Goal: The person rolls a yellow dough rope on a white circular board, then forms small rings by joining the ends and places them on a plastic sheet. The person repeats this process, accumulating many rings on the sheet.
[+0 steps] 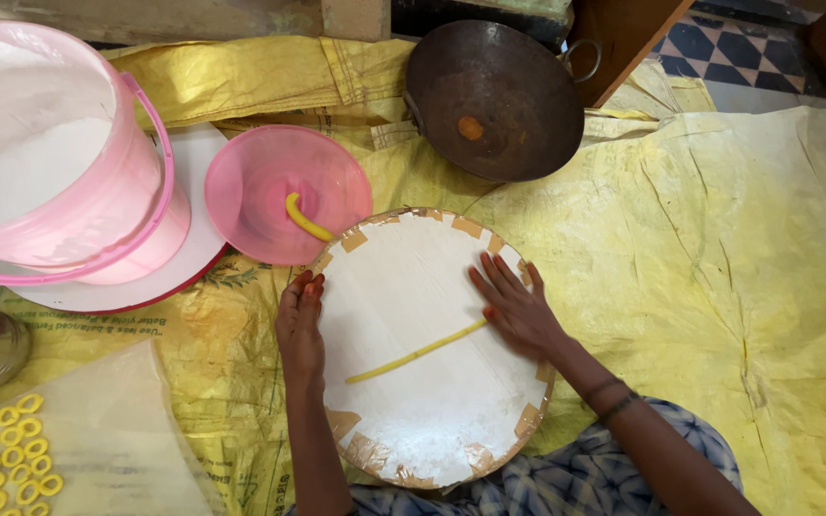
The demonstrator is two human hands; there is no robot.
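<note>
A round white board (413,420) with taped edges lies in front of me on yellow sacking. A long thin yellow dough rope (415,353) stretches across it. My right hand (516,304) lies flat with fingers spread on the rope's right end. My left hand (300,320) rests on the board's left rim, fingers together, holding nothing.
A pink bucket (59,153) of white flour stands at the upper left beside a pink lid (270,182) carrying a short yellow dough piece (306,220). A dark iron wok (494,96) sits at the top. Several yellow dough rings (7,459) lie on plastic at the lower left.
</note>
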